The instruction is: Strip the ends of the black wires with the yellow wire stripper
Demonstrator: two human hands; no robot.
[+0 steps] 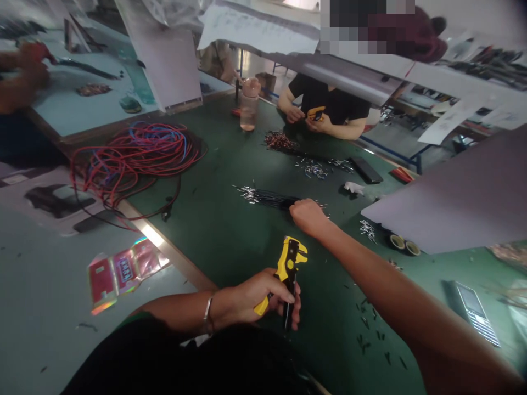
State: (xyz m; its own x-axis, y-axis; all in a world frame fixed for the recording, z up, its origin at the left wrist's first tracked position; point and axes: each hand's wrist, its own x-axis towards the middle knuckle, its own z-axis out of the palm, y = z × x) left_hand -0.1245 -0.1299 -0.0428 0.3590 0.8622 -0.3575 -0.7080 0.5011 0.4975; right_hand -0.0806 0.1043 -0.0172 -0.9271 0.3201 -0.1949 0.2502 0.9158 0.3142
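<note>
Black thin-wire bundle (269,199) was overlaid by curled right hand (308,217), grip unclear; yellow-and-black metal pliers (290,258), nearside of bundle, were gripped by left hand (257,293).

The tool (284,264) is yellow and black. The wires (272,198) are black with silver tips (248,193). The table (214,230) is green, the coil (142,151) red and blue.

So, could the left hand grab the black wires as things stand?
Probably not freely: the left hand grips the yellow tool, while the right hand is on the black wires.
</note>
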